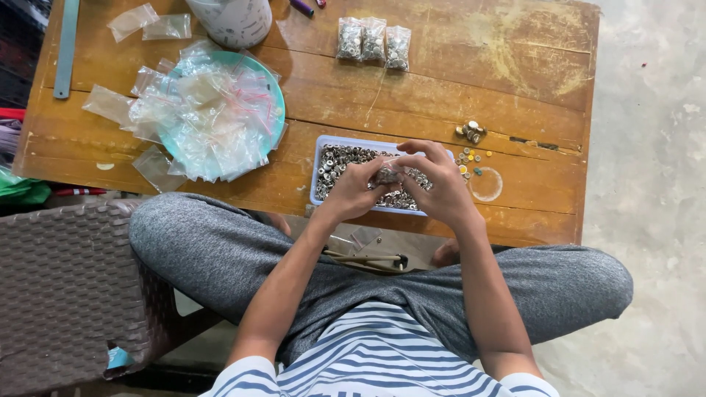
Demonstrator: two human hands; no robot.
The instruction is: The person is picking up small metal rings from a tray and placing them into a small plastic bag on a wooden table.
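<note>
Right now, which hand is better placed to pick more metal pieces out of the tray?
Probably the left hand. It lies over the pale tray beside the exposed metal pieces, while the right hand covers the tray's far end. Both pinch a small filled bag, so either must let go.

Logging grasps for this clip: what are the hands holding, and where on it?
Both hands, left and right, pinch a small filled plastic bag between fingertips, apparently at its top edge.
</note>
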